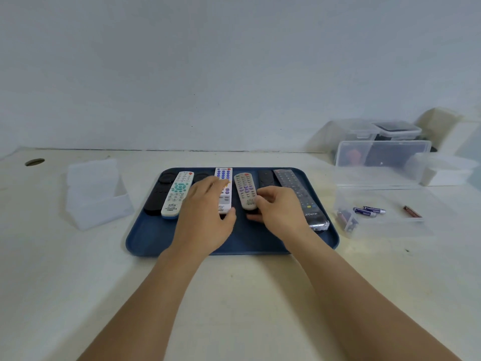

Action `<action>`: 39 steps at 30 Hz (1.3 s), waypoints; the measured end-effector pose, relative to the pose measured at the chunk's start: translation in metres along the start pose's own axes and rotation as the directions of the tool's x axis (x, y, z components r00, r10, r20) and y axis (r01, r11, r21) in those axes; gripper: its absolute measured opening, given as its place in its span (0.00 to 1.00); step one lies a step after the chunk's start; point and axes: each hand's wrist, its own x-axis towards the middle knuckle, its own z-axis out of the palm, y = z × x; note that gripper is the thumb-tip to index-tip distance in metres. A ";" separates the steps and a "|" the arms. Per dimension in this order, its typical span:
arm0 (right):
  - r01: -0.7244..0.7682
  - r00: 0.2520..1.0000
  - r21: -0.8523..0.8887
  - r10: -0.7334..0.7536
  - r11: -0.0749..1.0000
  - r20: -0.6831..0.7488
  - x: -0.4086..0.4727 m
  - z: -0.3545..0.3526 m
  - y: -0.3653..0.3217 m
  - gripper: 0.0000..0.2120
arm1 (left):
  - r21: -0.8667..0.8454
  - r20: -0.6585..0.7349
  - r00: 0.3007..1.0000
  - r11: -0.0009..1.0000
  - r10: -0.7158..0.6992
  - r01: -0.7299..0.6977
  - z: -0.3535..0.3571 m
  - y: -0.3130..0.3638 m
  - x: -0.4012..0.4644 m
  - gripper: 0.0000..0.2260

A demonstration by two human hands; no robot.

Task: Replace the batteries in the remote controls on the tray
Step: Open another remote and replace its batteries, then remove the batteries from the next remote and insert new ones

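Observation:
A blue tray [161, 241] on the table holds several remote controls side by side. From the left: a black remote [157, 199], a white remote with teal buttons [177, 195], a black one mostly hidden under my left hand, a white remote with blue buttons [224, 190], a grey remote [245, 190], a small black remote [266, 177] and a long black remote in plastic wrap [302, 198]. My left hand [205, 217] lies over the hidden black remote and the white one, fingers stretched forward. My right hand [279, 207] curls its fingers around the near end of the small black remote.
An open clear plastic box [380, 217] right of the tray holds loose batteries [369, 211]. Its raised lid and more clear containers [377, 131] stand behind it. A clear plastic holder [96, 194] stands left of the tray. A cable hole [34, 162] is at the far left.

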 end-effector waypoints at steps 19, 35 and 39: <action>0.392 0.914 -0.791 -0.295 0.469 0.278 0.004 -0.005 0.009 0.26 | 0.083 0.026 0.993 0.990 -0.117 0.114 0.007 0.008 0.003 0.14; 0.469 0.865 -0.571 -0.482 0.674 0.140 0.000 -0.002 0.002 0.20 | -0.255 -0.232 0.907 0.922 -0.352 0.293 -0.002 0.012 0.006 0.16; 0.351 0.934 -0.254 -0.357 0.901 0.023 -0.007 0.000 -0.008 0.19 | -0.660 -0.240 0.815 0.704 -0.527 0.261 -0.014 0.020 0.004 0.13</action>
